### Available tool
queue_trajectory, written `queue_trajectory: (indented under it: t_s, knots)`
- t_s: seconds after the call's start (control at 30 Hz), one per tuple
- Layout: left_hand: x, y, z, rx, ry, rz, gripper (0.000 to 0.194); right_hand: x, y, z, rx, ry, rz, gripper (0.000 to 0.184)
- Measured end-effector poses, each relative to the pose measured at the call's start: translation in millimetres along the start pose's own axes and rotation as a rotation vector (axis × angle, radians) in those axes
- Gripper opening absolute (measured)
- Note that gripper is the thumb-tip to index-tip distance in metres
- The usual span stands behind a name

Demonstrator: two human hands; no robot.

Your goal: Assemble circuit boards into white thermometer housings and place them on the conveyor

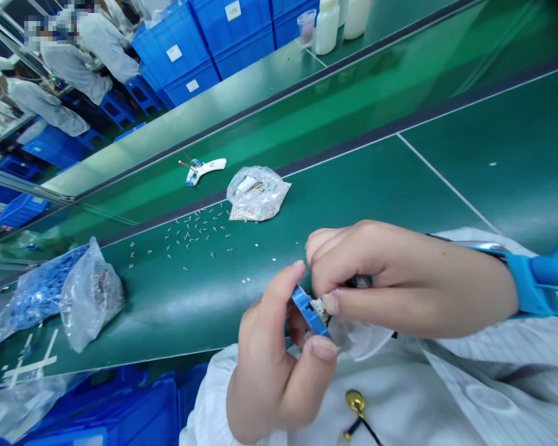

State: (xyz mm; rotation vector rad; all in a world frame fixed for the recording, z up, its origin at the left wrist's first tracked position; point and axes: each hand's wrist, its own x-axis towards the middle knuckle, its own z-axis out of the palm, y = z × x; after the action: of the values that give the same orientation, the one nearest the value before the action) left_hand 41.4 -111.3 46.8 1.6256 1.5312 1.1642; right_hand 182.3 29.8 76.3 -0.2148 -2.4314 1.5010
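Between the thumb and fingers of my left hand (279, 365) is a small blue plastic part (310, 313), held tilted near my chest. My right hand (358, 266) is closed beside it, its thumb and curled fingers pressed at a small whitish component (320, 306) against the blue part's inner side. The fingertips partly cover that component, so its exact kind is unclear. On the green bench beyond my hands lie several tiny metal pieces (190, 232), scattered, and an open clear bag (258, 192) full of small parts.
A white curved housing with wires (207, 168) lies on the green strip at the back. Bags of blue parts (41, 288) and of small pieces (93, 300) sit at the left. Blue bins (177, 49) and bottles (328, 28) stand beyond; people (69, 62) work far left.
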Motion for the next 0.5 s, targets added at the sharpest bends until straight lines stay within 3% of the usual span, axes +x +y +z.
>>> queue_trajectory:
  t_s: [0.37, 0.5]
  knots:
    - [-3.7, -3.1, 4.9, -0.127, 0.069, -0.049, 0.053, -1.3, -1.9, -0.8, -0.026, 0.036, -0.038, 0.026]
    - [-3.5, -4.1, 13.3, -0.285, 0.192, -0.048, 0.047, -4.4, -4.2, -0.7, -0.001, 0.108, -0.059, 0.025]
